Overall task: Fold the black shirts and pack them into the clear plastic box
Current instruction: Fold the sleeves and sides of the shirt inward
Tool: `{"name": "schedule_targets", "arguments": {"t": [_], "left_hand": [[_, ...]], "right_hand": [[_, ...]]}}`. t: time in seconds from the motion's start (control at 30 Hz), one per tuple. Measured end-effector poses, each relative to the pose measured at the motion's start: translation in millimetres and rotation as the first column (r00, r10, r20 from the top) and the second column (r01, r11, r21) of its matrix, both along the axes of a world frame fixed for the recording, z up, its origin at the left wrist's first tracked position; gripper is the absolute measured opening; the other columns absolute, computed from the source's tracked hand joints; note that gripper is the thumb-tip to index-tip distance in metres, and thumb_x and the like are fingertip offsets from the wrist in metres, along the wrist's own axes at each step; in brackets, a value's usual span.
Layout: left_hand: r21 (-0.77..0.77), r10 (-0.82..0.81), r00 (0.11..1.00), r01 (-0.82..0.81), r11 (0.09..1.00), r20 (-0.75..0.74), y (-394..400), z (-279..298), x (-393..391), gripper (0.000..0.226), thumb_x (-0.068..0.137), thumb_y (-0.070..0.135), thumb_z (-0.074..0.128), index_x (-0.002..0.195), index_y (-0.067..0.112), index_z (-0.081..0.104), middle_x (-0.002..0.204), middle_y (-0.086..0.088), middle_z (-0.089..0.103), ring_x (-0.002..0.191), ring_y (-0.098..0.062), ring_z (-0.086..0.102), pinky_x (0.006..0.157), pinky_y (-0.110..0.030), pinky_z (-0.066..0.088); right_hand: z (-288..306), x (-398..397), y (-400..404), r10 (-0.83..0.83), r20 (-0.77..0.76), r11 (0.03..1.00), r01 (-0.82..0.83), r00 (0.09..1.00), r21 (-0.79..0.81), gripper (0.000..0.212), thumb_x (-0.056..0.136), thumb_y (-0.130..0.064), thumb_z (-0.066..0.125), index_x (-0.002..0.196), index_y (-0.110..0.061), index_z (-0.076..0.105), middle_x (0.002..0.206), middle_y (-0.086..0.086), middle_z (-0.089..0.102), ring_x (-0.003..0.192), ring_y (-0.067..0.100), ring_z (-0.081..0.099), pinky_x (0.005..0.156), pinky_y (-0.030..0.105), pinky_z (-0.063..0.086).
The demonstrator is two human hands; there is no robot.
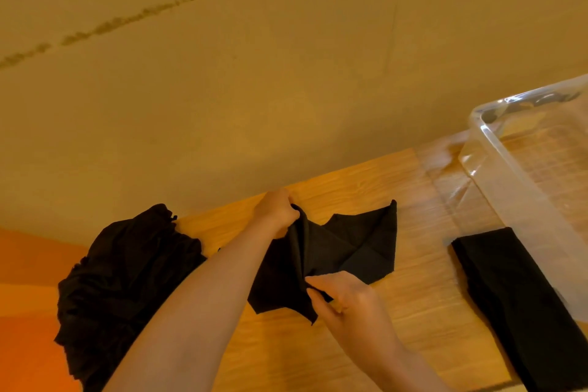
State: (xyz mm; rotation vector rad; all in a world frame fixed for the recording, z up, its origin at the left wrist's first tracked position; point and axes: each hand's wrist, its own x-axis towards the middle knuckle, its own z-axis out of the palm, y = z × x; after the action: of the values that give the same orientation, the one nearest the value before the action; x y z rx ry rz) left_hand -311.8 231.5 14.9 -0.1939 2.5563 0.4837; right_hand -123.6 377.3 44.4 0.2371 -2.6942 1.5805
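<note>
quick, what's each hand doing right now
Left hand: grips the far edge of the shirt.
Right hand: pinches its near edge.

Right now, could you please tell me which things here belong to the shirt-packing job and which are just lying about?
Job: shirt being folded, gripped by left hand and right hand; unfolded shirt pile; folded shirt; clear plastic box.

Lying about: nothing visible besides the wooden table.

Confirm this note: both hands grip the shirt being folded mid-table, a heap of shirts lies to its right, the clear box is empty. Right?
Not quite. The head view shows the heap lying left of the shirt, not right. The left hand and right hand do grip it, and the box looks empty.
</note>
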Motion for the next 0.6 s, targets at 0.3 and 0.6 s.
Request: {"name": "schedule_targets", "arguments": {"t": [0.3,0.6], "left_hand": [[0.126,0.076,0.997,-0.072,0.989,-0.026,-34.4,59.2,-30.0,0.019,0.084,0.004,0.055,0.089,0.006,0.073,0.087,-0.011,0.067,0.071,-0.020,0.059,0.067,-0.031,0.050],[0.525,0.369,0.896,-0.195,0.828,-0.248,-47.3,238.8,5.6,0.022,0.087,0.002,0.053,0.087,0.011,0.073,0.053,-0.003,0.064,0.041,-0.011,0.041,0.043,-0.019,0.028]], "right_hand": [[19.0,-13.2,25.4,-0.116,-0.063,0.993,0.115,0.991,-0.025,0.023,0.086,-0.032,0.063,0.105,-0.023,0.072,0.088,-0.015,0.069,0.081,-0.004,0.065,0.068,0.018,0.055],[124.4,-91.4,83.7,-0.306,-0.301,0.952,0.291,0.903,-0.096,0.015,0.086,-0.013,0.068,0.096,-0.023,0.070,0.080,-0.020,0.065,0.079,-0.009,0.062,0.070,0.002,0.042]]}}
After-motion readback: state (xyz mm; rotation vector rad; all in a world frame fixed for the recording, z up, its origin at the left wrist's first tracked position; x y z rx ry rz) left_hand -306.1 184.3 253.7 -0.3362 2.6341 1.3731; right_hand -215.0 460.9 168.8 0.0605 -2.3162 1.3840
